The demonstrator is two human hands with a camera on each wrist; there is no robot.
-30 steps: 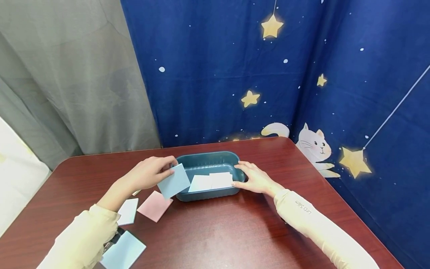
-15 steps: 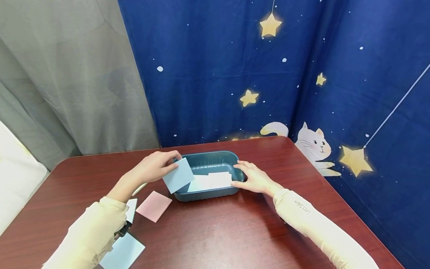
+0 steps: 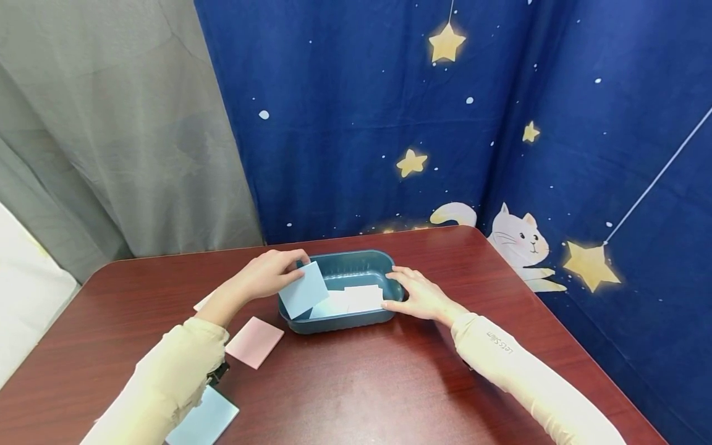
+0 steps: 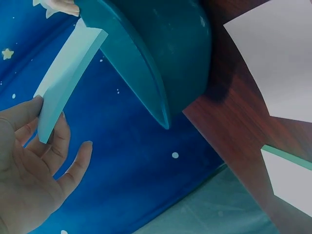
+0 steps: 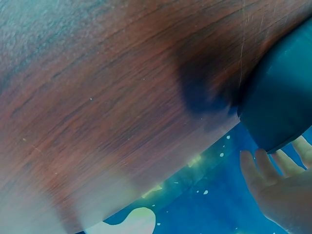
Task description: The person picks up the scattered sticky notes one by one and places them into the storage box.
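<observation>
"Item one, left hand (image 3: 271, 273)?"
"Thumb and fingers pinch a pale blue pad (image 3: 303, 290), tilted, at the left end of the basin (image 3: 345, 322)."
"Item two, right hand (image 3: 421, 295)?"
"Spread, fingertips hooked over the basin's right rim; how firmly is hard to tell."
"Basin contents?"
"White pads (image 3: 364, 298), near side."
"Desk (image 3: 356, 395), left?"
"One pink pad (image 3: 254, 343); nearer, a second blue pad (image 3: 206, 417), partly behind the sleeve (image 3: 167, 380)."
</observation>
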